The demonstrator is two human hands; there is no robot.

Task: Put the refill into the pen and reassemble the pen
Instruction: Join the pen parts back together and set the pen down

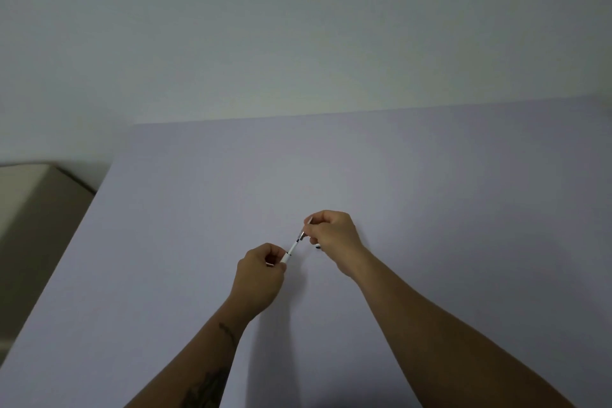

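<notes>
Left hand [261, 275] is closed around the white pen barrel [288, 254], held steady and tilted as a socket. Beyond it, the right hand [334, 235] pinches the thin refill [304, 231], lined up for insertion above the table [430, 175].

Two hands are meeting over the middle of a table [430, 175], the left hand [261, 278] sitting nearer and to the left, the right hand [334, 238] farther and to the right. A pen [293, 248] is spanning the gap between them. A wall [298, 26] is standing behind the table's far edge.
</notes>
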